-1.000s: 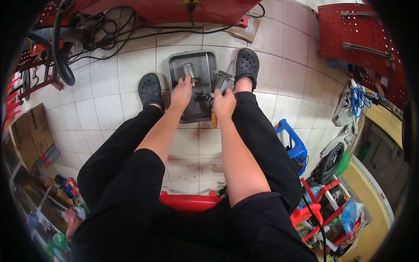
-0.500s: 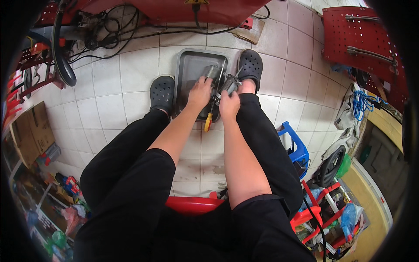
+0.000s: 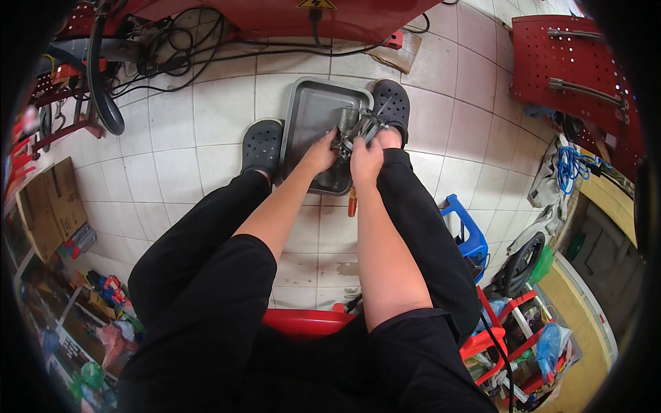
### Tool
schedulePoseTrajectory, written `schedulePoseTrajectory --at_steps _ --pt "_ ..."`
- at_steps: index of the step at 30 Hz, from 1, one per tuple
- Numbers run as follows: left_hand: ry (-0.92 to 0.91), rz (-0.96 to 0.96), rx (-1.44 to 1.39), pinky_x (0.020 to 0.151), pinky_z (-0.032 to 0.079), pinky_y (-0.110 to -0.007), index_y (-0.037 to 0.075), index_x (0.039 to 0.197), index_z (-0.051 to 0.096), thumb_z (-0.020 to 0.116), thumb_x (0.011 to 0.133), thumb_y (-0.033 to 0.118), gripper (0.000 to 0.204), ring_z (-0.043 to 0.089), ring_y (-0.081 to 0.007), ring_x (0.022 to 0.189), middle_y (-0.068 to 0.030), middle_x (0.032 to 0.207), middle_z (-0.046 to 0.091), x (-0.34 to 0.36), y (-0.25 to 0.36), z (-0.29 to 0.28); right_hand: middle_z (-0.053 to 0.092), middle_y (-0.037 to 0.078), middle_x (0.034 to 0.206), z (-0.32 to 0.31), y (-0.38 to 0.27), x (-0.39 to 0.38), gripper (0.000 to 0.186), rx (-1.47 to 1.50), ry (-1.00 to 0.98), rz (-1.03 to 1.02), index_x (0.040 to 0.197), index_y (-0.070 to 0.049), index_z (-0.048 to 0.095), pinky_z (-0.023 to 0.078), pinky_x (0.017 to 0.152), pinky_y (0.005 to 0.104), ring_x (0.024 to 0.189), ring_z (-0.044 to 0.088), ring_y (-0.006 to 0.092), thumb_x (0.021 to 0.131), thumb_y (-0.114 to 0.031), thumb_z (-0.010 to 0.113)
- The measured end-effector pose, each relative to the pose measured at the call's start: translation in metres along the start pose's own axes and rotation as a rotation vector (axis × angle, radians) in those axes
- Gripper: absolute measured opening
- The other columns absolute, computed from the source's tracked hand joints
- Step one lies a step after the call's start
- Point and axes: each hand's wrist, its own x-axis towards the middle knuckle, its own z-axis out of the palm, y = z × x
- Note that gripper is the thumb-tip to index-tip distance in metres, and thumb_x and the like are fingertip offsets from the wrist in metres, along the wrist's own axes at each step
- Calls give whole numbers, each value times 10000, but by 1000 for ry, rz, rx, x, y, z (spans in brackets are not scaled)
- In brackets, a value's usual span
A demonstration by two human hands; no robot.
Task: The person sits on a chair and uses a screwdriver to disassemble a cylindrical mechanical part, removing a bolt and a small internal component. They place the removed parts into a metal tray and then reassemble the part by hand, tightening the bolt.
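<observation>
A grey metal tray sits on the floor between my feet in dark clogs. My left hand has its fingers closed at a silvery cylindrical part inside the tray; the exact grip is partly hidden. My right hand grips a metal mechanical assembly with rods and fittings, close beside my left hand over the tray's right side. An orange screwdriver handle shows just below the tray, under my right wrist.
A red machine with black cables stands ahead, a red perforated panel at upper right. A blue plastic stool is by my right leg, cardboard at left, a red seat beneath me, mixed clutter at both lower sides.
Both hands and their metal parts have shifted rightward and come together. The tray sits further right in view, and the screwdriver handle has moved to the right.
</observation>
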Motion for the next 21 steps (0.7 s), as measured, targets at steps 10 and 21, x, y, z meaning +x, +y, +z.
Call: schedulePoseTrajectory --at_steps 10,21 --pt "347 -47 -40 974 433 -406 56 1230 570 488 886 202 383 553 -374 1127 -230 1186 593 -10 5 -78 595 136 725 -9 -37 -13 270 103 -226 39 878 41 594 438 679 368 697 550 250 801 -215 562" --pt "468 377 -27 897 473 -396 20 1149 607 589 870 326 415 611 -341 1043 -214 1112 636 -191 164 -180 613 306 835 -136 -178 -117 380 -58 -273 -472 850 70 584 457 770 449 857 600 447 764 -299 557"
